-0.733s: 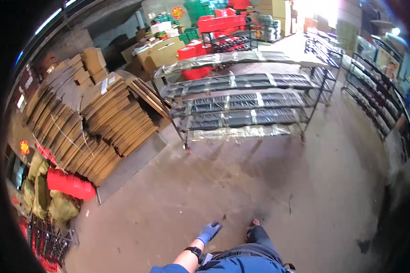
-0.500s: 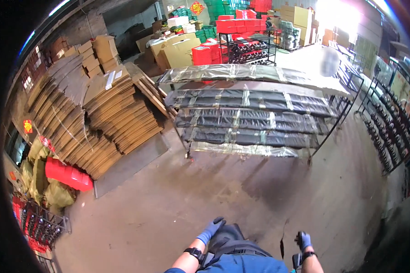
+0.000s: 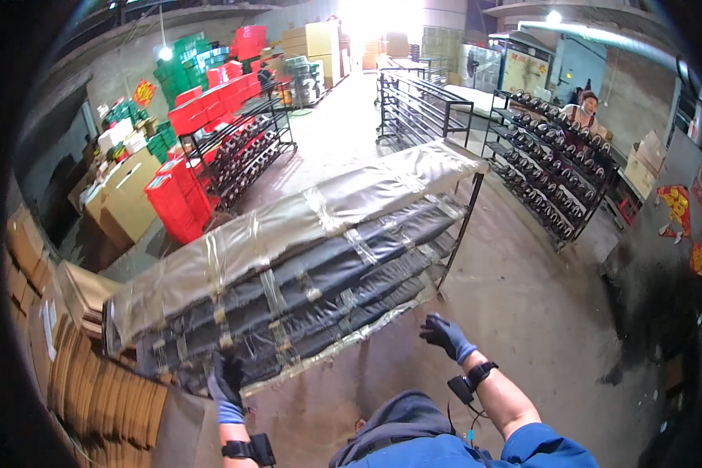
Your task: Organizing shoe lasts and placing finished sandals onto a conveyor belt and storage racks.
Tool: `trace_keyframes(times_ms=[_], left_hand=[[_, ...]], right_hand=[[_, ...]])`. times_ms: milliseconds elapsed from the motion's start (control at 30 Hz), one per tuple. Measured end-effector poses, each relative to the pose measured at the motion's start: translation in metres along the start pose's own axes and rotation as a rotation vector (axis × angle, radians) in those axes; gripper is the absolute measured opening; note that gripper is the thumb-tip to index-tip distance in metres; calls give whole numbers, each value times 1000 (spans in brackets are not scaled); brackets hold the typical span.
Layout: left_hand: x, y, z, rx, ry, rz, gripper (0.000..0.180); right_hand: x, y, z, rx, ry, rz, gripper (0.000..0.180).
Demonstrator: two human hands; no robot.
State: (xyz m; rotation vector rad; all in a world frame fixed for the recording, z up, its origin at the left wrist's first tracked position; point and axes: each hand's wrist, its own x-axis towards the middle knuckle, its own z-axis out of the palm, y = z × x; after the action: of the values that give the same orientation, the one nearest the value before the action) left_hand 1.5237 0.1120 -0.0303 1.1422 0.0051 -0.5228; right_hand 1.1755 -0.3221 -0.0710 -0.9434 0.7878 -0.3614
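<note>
A long tiered rack [image 3: 374,186] stands right before me, its sloping shelves covered in grey and black sheeting bound with clear tape. My left hand [image 3: 227,380], in a blue-grey glove with dark fingers, is in front of the rack's lower left shelves. Its fingers stretch forward and hold nothing that I can see; whether they touch the sheeting I cannot tell. My right hand [image 3: 444,337], gloved alike, reaches toward the rack's right end, fingers apart and empty. Each wrist wears a black strap with a small box.
Flattened cardboard [image 3: 105,394] is stacked at the left. Red boxes [image 3: 171,204] lie beside a shoe rack [image 3: 246,156] at the back left. Another shoe rack [image 3: 550,168] stands at right, a person [image 3: 586,109] behind it. Bare metal racks [image 3: 413,109] stand farther back.
My view has swung to the right and the covered rack is much closer. Both hands have risen from beside my body and now extend toward it, spread farther apart.
</note>
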Motion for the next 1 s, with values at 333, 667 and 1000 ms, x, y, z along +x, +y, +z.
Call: trace_keyframes(times_ms=[333, 667, 1000], left_hand=[[214, 76, 8, -159, 383, 526, 53], [243, 94, 82, -158, 587, 490, 44], [325, 121, 34, -70, 317, 356, 39]], right_hand=[[272, -189, 154, 599, -173, -141, 30], [293, -179, 131, -797, 367, -1116, 51], [183, -169, 152, -105, 434, -666, 33]])
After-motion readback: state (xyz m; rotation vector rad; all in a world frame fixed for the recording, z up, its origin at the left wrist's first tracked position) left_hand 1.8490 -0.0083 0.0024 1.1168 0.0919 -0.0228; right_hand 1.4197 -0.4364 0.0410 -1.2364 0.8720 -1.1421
